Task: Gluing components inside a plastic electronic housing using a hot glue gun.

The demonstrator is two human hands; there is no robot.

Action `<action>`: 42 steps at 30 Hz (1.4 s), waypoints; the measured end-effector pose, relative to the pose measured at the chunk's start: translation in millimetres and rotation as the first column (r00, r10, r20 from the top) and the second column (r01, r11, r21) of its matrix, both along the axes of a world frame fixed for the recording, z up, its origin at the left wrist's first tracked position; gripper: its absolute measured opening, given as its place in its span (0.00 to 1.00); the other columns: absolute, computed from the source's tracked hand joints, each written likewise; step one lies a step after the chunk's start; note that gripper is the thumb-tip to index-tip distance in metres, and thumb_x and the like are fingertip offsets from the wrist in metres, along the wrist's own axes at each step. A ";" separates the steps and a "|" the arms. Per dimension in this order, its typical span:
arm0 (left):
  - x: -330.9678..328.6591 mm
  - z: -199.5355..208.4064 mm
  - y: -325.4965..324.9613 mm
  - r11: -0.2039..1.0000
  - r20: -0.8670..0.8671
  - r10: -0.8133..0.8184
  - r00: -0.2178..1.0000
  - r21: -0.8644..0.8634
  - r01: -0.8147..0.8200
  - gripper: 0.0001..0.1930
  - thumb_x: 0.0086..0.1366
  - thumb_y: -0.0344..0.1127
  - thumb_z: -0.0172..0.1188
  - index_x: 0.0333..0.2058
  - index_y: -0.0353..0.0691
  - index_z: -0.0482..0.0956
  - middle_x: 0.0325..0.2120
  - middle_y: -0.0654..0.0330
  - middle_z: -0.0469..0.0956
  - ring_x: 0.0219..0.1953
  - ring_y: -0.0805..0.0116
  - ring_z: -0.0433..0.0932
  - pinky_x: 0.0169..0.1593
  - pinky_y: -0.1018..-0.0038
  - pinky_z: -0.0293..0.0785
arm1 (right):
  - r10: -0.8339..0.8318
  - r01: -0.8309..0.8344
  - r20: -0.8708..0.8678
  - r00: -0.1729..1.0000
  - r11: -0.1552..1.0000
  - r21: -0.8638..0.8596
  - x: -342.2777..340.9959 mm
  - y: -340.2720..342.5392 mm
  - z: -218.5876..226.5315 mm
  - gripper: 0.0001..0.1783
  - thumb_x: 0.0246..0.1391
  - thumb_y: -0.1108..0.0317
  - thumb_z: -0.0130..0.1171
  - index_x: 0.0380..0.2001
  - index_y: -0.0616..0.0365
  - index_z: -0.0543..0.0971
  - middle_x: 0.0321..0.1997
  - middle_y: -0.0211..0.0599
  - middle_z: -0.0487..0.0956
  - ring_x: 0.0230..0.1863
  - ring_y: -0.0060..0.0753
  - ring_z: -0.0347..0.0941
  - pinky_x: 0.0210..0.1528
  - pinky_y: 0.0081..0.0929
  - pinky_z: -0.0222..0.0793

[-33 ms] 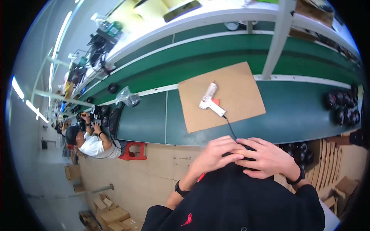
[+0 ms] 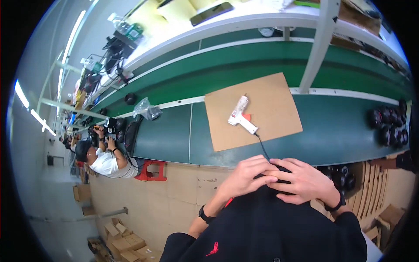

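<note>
Fingers bent and overlapping at the tips, a person's left hand (image 2: 249, 175) and right hand (image 2: 303, 181) meet in front of a black shirt (image 2: 270, 227), though whether anything is pinched between them cannot be told. Just beyond the hands, a dark cord (image 2: 262, 146) leads to a white hot glue gun (image 2: 239, 115) with an orange trigger, lying on a brown cardboard sheet (image 2: 279, 100) atop a green workbench (image 2: 170, 135). Farther out, a clear plastic bag (image 2: 142, 107) sits to the hands' left, black rounded parts (image 2: 376, 118) cluster to their right, and a smartphone (image 2: 212, 13) rests on a white shelf (image 2: 262, 19) past the glue gun.
</note>
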State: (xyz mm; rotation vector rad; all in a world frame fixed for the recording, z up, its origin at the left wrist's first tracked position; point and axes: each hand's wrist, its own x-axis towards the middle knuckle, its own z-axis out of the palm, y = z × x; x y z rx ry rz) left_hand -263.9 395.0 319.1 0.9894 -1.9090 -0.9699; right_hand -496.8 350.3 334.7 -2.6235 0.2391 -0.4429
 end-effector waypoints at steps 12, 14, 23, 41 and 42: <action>13.2 -12.4 -6.9 0.994 0.116 -0.089 0.989 -0.048 0.095 0.09 0.65 0.35 0.60 0.32 0.35 0.75 0.28 0.52 0.73 0.33 0.51 0.72 0.38 0.62 0.71 | 0.111 -0.134 0.093 0.989 0.948 0.289 13.7 -14.3 -3.4 0.17 0.53 0.60 0.66 0.45 0.54 0.83 0.53 0.41 0.78 0.58 0.49 0.73 0.56 0.40 0.73; 12.3 -12.3 -6.8 0.992 0.103 -0.065 0.993 -0.098 0.075 0.10 0.67 0.35 0.58 0.29 0.35 0.75 0.25 0.53 0.72 0.31 0.52 0.72 0.36 0.61 0.70 | 0.146 -0.207 0.191 0.971 0.911 0.357 17.4 -15.4 -6.7 0.18 0.52 0.64 0.67 0.47 0.54 0.84 0.51 0.45 0.77 0.51 0.48 0.76 0.53 0.37 0.74; 3.5 -13.6 -11.0 0.933 -0.077 0.256 0.964 -0.242 -0.267 0.14 0.66 0.33 0.61 0.22 0.36 0.70 0.19 0.55 0.69 0.24 0.54 0.71 0.30 0.61 0.68 | 0.178 -0.355 0.318 0.931 0.638 0.683 28.7 -25.1 -1.8 0.26 0.52 0.71 0.63 0.57 0.56 0.80 0.63 0.51 0.68 0.61 0.50 0.71 0.64 0.40 0.69; 11.9 -26.6 -1.0 0.964 -0.164 0.262 0.951 0.007 -0.264 0.11 0.71 0.32 0.56 0.31 0.31 0.75 0.24 0.54 0.73 0.26 0.57 0.74 0.31 0.66 0.69 | 0.088 -0.145 0.138 0.987 0.854 0.500 36.7 -22.9 0.0 0.24 0.48 0.72 0.65 0.52 0.49 0.83 0.63 0.53 0.73 0.54 0.52 0.77 0.56 0.39 0.76; 13.4 -29.5 0.2 0.968 -0.109 0.252 0.962 0.011 -0.253 0.11 0.71 0.33 0.56 0.31 0.31 0.76 0.24 0.55 0.74 0.26 0.59 0.75 0.31 0.67 0.70 | 0.092 -0.167 0.160 0.983 0.814 0.557 36.8 -21.8 -2.1 0.23 0.48 0.72 0.65 0.51 0.49 0.84 0.63 0.52 0.73 0.53 0.51 0.78 0.54 0.38 0.77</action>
